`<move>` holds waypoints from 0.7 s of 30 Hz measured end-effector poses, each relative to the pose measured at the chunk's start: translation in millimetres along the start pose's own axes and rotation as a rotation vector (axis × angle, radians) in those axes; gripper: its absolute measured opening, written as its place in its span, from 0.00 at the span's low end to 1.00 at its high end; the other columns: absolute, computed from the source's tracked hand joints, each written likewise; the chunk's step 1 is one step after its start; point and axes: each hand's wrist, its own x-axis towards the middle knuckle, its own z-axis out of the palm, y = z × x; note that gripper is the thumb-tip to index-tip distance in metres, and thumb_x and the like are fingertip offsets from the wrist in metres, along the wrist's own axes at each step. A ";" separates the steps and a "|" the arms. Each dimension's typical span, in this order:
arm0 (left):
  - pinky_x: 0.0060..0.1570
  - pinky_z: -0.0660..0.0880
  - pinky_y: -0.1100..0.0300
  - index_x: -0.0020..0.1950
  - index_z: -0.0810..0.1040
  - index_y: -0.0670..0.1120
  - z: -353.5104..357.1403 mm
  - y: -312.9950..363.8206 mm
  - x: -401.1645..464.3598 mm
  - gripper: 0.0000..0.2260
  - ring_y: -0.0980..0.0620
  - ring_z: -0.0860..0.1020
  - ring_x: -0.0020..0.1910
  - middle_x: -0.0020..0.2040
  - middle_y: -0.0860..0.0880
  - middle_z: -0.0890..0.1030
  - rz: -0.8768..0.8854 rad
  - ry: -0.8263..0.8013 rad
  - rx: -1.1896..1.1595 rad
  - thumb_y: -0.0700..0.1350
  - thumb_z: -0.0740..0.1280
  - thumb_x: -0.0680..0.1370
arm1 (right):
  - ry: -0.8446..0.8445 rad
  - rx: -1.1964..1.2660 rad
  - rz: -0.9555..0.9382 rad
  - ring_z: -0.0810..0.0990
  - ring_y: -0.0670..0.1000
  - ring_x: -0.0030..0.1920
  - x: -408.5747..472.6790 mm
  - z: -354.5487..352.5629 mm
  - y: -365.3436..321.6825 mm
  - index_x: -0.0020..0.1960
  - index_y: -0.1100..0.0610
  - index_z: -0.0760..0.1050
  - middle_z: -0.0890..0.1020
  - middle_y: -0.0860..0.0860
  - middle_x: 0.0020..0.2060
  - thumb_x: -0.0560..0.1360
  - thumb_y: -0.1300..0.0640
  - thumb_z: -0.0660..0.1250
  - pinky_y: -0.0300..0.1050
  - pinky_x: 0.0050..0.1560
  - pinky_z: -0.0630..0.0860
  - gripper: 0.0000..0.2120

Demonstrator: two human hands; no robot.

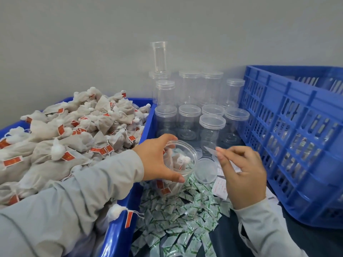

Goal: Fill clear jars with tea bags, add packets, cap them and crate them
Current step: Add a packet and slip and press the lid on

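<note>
My left hand [157, 160] holds the open jar [179, 164]. My fingers and thumb curl round its rim, so that grip is closed on the jar. The jar leans with its mouth up and a bit toward me, and its long way runs down into the heap of little green and white packets [185, 219] on the tabletop. I can see tea bags [178, 162] inside it already.

My right hand [243, 173] is just to the right of the jar, near it but not touching. My thumb and finger pinch something small and thin [211, 150]. It looks like a clear slip or packet, but it is too blurry for me to be sure. It points left, toward the jar mouth.

So I think the next move is short: the slip goes left and down into the jar. My right hand is the nearer one for that, and my left only has to keep the jar steady.

A loose lid [206, 170] lies between my hands, by the jar. Capped empty jars [189, 119] stand far behind. The big bin of tea bags [65, 138] is on the left, and the blue crate [297, 136] is on the right.
</note>
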 end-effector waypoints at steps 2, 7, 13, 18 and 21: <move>0.62 0.70 0.58 0.71 0.58 0.57 0.0 -0.9 0.3 0.50 0.55 0.72 0.61 0.66 0.56 0.72 -0.001 0.003 0.008 0.69 0.73 0.53 | -0.099 0.076 -0.058 0.73 0.49 0.44 6.8 8.1 -13.6 0.51 0.48 0.78 0.75 0.45 0.41 0.73 0.49 0.65 0.33 0.50 0.67 0.09; 0.59 0.71 0.60 0.71 0.58 0.56 0.5 -1.1 0.0 0.49 0.57 0.73 0.58 0.64 0.56 0.73 0.024 0.009 0.007 0.68 0.73 0.54 | -0.473 0.232 0.163 0.69 0.44 0.56 8.9 33.1 -29.3 0.43 0.54 0.83 0.74 0.43 0.51 0.70 0.51 0.62 0.31 0.57 0.62 0.12; 0.59 0.69 0.64 0.71 0.59 0.54 1.6 -1.9 1.2 0.49 0.57 0.73 0.60 0.65 0.56 0.73 0.058 0.022 -0.014 0.66 0.75 0.56 | -0.513 0.002 -0.017 0.62 0.50 0.64 5.0 47.3 -18.9 0.43 0.58 0.83 0.72 0.52 0.61 0.74 0.57 0.64 0.37 0.62 0.54 0.10; 0.57 0.69 0.65 0.70 0.59 0.56 1.1 -1.3 0.3 0.48 0.58 0.73 0.57 0.63 0.57 0.74 0.060 0.016 -0.032 0.68 0.73 0.55 | -0.600 0.009 0.038 0.55 0.41 0.66 1.5 48.9 -9.8 0.50 0.55 0.82 0.68 0.47 0.64 0.78 0.52 0.59 0.36 0.63 0.51 0.14; 0.57 0.69 0.64 0.70 0.59 0.56 0.2 -0.6 0.3 0.48 0.58 0.73 0.58 0.62 0.58 0.74 0.048 0.012 -0.038 0.67 0.74 0.54 | -0.502 0.024 0.072 0.58 0.41 0.64 -1.1 45.2 -8.5 0.59 0.51 0.78 0.66 0.43 0.60 0.74 0.44 0.56 0.32 0.62 0.52 0.20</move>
